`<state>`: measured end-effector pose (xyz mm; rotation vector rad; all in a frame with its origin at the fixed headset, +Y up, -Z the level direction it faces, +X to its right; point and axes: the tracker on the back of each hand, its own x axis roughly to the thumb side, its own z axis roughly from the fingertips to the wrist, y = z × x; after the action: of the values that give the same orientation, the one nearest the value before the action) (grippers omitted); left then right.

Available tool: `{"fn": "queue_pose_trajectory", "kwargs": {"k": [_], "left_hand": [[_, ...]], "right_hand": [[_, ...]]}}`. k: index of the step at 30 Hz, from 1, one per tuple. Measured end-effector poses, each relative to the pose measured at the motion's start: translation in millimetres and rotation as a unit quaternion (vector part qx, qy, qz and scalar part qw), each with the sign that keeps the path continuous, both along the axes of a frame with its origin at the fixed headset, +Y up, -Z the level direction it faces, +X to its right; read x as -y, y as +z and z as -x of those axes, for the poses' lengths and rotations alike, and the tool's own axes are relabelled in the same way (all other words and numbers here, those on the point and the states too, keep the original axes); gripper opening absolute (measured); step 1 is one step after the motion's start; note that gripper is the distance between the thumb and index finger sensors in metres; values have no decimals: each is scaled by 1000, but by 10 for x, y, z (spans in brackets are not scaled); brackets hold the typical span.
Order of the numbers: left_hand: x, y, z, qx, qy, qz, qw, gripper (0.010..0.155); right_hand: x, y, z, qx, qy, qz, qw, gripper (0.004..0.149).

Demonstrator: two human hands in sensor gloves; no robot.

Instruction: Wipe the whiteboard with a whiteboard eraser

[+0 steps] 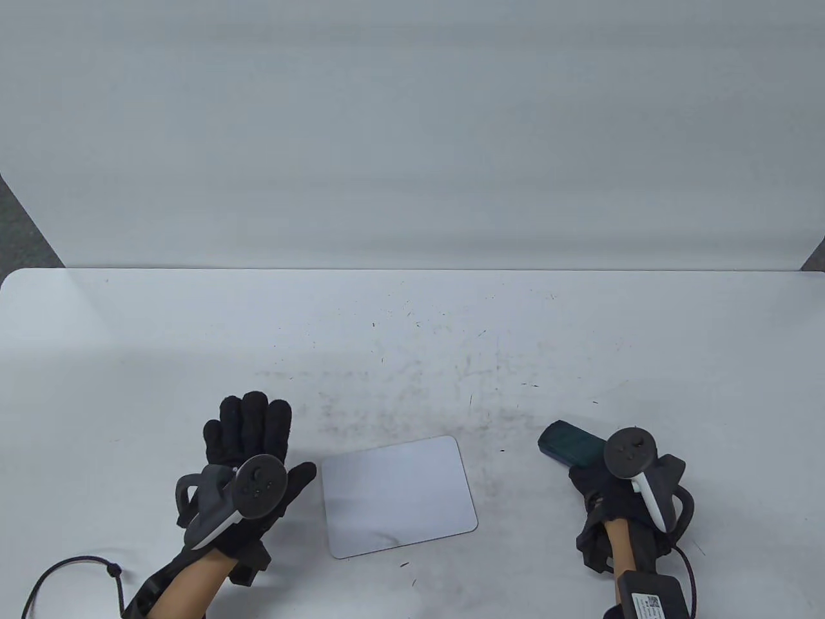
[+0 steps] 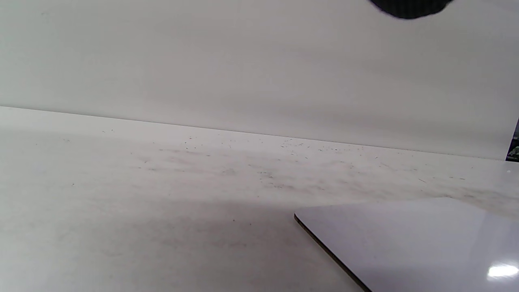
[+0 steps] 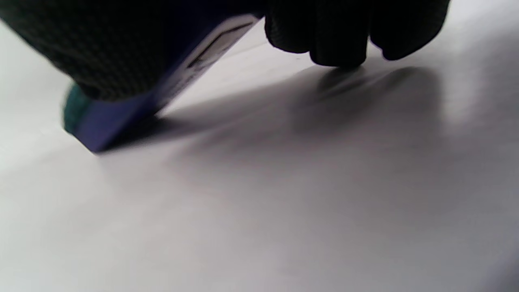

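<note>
The right hand point(image 1: 612, 490) grips the dark teal whiteboard eraser point(image 1: 570, 443) near the table's point(image 1: 412, 322) front right edge, well apart from the whiteboard point(image 1: 398, 495) at front centre, so wiping seems not yet begun; the left hand point(image 1: 248, 451) rests flat, fingers extended, and the eraser's label is unreadable.

Label on eraser point(image 3: 211, 52) blurred; no text readable anywhere.

a: where does the table view look from?
b: high up, looking down at the table point(image 1: 580, 322).
a: and the wrist views?
b: very low and close. the left wrist view also shows the whiteboard point(image 2: 417, 243) corner.
</note>
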<state>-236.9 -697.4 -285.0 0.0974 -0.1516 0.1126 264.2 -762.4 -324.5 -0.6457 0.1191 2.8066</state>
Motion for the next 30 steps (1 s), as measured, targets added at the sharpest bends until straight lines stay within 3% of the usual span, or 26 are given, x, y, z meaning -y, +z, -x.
{"fn": "queue_pose_trajectory", "kwargs": {"k": [3, 5, 7, 10, 12, 17, 21, 23, 26, 30], "left_hand": [[-12, 31, -35, -6, -26, -15, 1000, 92], [-20, 49, -55, -8, -37, -23, 999, 92], [-21, 55, -61, -9, -42, -26, 999, 92], [-19, 58, -62, -12, -48, -28, 998, 91], [-22, 59, -62, -13, -50, -28, 998, 91], [-32, 58, -52, -15, -48, -29, 998, 90], [-46, 61, -35, -19, -45, -36, 998, 90], [-52, 66, -32, -20, -45, -39, 998, 90], [-54, 73, -36, -21, -52, -46, 997, 90], [-43, 81, -56, -23, -69, -53, 996, 89]], "right_hand": [[23, -43, 56, -5, 74, 30, 997, 90], [58, -64, 127, -3, 109, 88, 990, 89], [62, -49, 158, 5, 122, 118, 986, 95], [-2, 7, 155, -1, 133, 117, 984, 97], [-98, 74, 145, -3, 139, 88, 986, 96], [-414, 267, 198, -41, 123, -50, 990, 89], [-674, 409, 406, -99, 129, -195, 967, 84], [-765, 469, 542, -124, 153, -235, 952, 82], [-826, 534, 750, -163, 180, -269, 932, 79], [-803, 571, 1004, -212, 198, -264, 920, 78]]}}
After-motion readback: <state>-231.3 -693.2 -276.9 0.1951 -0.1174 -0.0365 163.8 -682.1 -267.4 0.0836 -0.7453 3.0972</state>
